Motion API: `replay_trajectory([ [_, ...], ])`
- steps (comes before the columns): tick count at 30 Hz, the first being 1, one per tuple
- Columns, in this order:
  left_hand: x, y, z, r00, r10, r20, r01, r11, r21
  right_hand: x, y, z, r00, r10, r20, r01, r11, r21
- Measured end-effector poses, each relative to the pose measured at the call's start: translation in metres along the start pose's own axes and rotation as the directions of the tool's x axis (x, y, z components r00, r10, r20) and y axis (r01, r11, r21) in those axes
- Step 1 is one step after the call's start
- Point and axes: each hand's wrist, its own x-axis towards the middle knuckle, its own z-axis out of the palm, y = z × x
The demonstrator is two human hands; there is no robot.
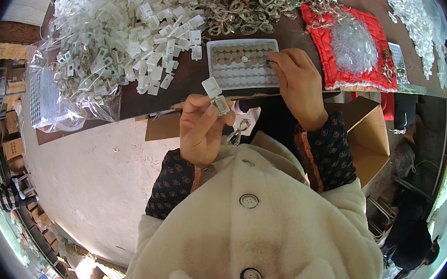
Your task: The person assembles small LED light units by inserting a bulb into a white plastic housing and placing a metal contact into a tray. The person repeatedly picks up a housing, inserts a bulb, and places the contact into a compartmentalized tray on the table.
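Observation:
My left hand (203, 129) pinches a small white plastic battery case (216, 96) with its lid swung up, just in front of the table edge. A thin coiled wire (239, 132) hangs beside that hand, seemingly from the case. My right hand (300, 85) is over the right side of a white tray (235, 84), thumb and forefinger closed on a small dark disc, apparently a button cell (268, 62). Rows of round grey button cells (237, 51) fill the tray's far part, with one shinier disc lying on them. Pale round recesses show in the near rows.
A big heap of white plastic cases (122, 17) covers the table's left, partly in a clear bag (83, 110). Coiled wires (247, 7) are piled at the back. On the right, a red cloth (318, 46) bears clear plastic pieces (354, 47). A cardboard box (369, 137) stands below.

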Motion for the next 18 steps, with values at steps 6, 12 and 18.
replay_trajectory([
  [6, 0.002, -0.001, -0.002, 1.0, -0.016, 0.025, 0.017, 1.0, -0.024, 0.002, 0.004, 0.0, 0.998, 0.029, 0.058, -0.03, 0.999, 0.018],
  [12, 0.004, -0.001, -0.002, 0.999, -0.032, 0.03, 0.032, 0.999, -0.024, 0.002, 0.006, 0.0, 0.993, 0.027, 0.115, -0.032, 0.999, 0.042],
  [18, 0.007, -0.001, 0.003, 0.999, -0.033, 0.018, 0.033, 0.999, -0.024, 0.008, -0.013, -0.01, 0.981, 0.069, 0.183, -0.079, 0.996, 0.048],
])
